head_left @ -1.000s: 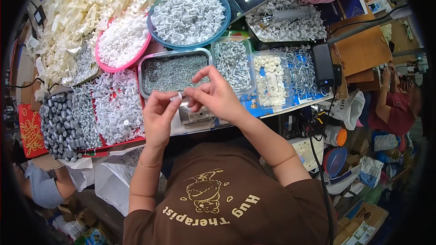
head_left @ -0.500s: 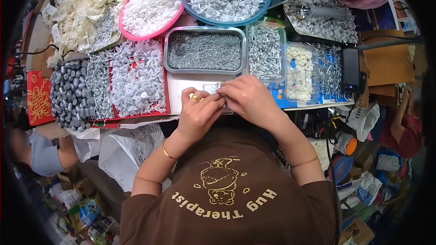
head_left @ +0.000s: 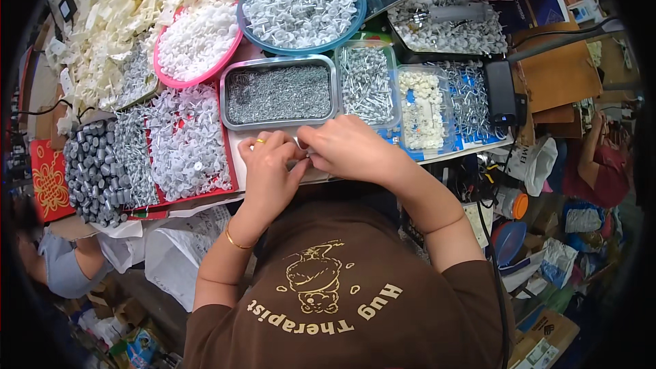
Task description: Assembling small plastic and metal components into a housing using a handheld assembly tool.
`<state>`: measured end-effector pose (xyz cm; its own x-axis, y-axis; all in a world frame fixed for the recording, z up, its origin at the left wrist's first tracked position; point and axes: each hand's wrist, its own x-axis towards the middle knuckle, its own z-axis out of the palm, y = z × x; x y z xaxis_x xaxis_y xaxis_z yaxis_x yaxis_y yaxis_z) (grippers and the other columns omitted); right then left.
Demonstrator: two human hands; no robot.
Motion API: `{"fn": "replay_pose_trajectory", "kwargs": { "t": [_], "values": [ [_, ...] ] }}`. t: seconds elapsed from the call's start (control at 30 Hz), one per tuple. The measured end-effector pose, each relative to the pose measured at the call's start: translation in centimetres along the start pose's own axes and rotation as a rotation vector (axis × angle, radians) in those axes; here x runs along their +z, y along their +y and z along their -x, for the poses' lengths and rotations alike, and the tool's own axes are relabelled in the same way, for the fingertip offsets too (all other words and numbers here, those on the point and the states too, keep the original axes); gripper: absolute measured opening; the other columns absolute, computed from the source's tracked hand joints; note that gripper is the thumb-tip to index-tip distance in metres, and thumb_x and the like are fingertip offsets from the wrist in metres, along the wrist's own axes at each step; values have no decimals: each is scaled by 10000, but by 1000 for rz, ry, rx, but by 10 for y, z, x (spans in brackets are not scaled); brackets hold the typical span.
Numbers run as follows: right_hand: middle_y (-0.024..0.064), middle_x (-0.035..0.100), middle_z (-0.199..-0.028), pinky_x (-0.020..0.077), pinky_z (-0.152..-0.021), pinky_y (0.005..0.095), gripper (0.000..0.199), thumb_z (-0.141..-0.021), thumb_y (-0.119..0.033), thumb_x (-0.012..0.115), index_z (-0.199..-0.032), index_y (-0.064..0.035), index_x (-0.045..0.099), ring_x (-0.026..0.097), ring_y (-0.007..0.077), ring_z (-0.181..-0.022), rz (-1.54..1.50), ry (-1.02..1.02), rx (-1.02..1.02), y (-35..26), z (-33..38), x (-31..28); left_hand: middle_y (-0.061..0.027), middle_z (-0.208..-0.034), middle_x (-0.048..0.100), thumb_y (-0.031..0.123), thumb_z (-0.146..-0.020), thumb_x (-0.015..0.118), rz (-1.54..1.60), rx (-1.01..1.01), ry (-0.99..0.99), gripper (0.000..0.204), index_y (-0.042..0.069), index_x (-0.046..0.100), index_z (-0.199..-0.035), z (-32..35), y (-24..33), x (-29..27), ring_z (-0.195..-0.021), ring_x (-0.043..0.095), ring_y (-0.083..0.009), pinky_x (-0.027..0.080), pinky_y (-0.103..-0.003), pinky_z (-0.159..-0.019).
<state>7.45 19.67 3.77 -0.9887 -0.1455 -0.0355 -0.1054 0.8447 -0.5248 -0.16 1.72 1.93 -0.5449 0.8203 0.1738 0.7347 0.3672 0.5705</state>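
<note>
My left hand (head_left: 271, 164), with a ring and a bracelet on that arm, is closed, its thumb and fingertips drawn together in front of me. Against it presses my right hand (head_left: 347, 149), its fingers also pinched. Whatever sits between the fingertips is too small and too covered to name. Just beyond both hands stands a metal tray (head_left: 333, 89) of tiny silver metal pieces. Silver screws (head_left: 367, 85) fill a clear container behind my right hand. To the left of my left hand lie white plastic pieces with metal pins (head_left: 188, 147).
Farther back are a blue-green bowl (head_left: 301, 51) and a pink bowl (head_left: 181, 84) of white parts. Dark grey cylinders (head_left: 96, 171) are heaped at the left. Cream pieces (head_left: 422, 113) and a black box-shaped device (head_left: 501, 92) stand right. Other people are at both sides.
The view has shifted and tilted slightly, so the table's things sit farther left. Both hands stay together; the left fingers have curled in and the right wrist has turned a little.
</note>
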Motion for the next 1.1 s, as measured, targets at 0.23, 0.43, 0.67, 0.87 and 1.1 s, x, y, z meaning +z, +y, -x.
{"fn": "replay_pose_trajectory", "kwargs": {
  "t": [0.23, 0.43, 0.67, 0.87, 1.1],
  "values": [
    [153, 728, -934, 558, -777, 398, 304, -829, -145, 759, -1116, -58, 706, 717, 299, -853, -330, 401, 160, 22, 37, -14, -97, -1026, 719, 117, -840, 742, -121, -189, 300, 211, 43, 712, -1035, 29, -70, -60, -952, 660, -253, 459, -371, -893],
    [101, 755, -854, 542, -765, 347, 243, -860, -273, 769, -959, -51, 766, 724, 246, -826, 163, 846, 1138, 181, 105, -68, -160, -1180, 702, 599, -893, 618, -1170, -1032, 365, 590, 136, 685, -1253, 113, -246, -186, -1063, 663, -352, 490, -529, -890],
    [140, 712, -836, 522, -769, 413, 224, -808, -259, 792, -871, -48, 748, 682, 333, -832, 302, 866, 899, 214, 112, -45, -128, -1113, 707, 317, -962, 644, -794, -733, 507, 261, 120, 740, -1104, 144, -303, -193, -965, 673, -335, 520, -421, -794],
    [127, 716, -922, 565, -772, 310, 225, -933, -144, 699, -1018, 52, 629, 691, 185, -853, -433, 1355, 631, 226, 128, -35, -162, -989, 702, 181, -900, 680, -711, -703, 529, 205, 49, 711, -1053, 123, -300, -187, -912, 661, -337, 515, -419, -807],
    [69, 657, -1068, 515, -888, 250, 272, -955, -72, 698, -1196, 12, 608, 638, 152, -971, -813, 1367, 408, 219, 158, -54, -144, -899, 715, 247, -905, 690, -570, -626, 612, 226, 45, 725, -1002, 97, -279, -170, -778, 675, -298, 514, -392, -737]
  ]
}}
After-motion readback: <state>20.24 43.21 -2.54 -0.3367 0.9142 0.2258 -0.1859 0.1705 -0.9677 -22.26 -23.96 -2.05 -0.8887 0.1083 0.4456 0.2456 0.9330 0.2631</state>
